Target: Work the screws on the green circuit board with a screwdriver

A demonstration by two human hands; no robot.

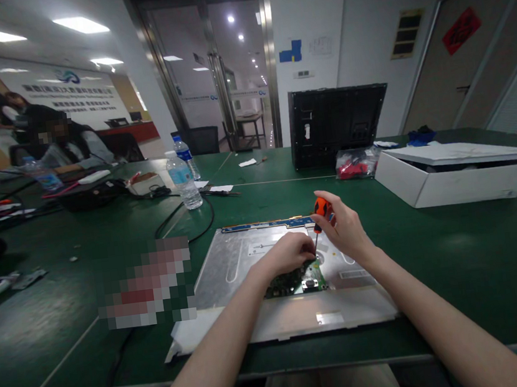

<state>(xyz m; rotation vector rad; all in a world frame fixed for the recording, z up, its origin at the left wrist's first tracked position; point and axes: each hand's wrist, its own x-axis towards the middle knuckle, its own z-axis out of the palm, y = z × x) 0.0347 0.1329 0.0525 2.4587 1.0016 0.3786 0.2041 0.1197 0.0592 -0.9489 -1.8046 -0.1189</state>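
My right hand (345, 227) is closed around the orange and black handle of a screwdriver (320, 208). Its thin shaft points down, nearly upright, at a green circuit board (293, 283). Beside the shaft's lower end, my left hand (296, 250) has its fingers pinched together; whatever is between them is hidden. The board sits at the middle of a flat silver metal display panel (228, 253), partly covered by my left hand. Along the panel's far edge runs a narrow blue circuit strip (262, 225). The panel lies flat on the green table (466, 275).
A black monitor housing (337, 124) stands behind the panel, with a bag of red items (354, 166) beside it. To the right is a white box (463, 174). Water bottles (185, 183) and cables stand or lie to the left. Another person (64, 142) sits at the far left.
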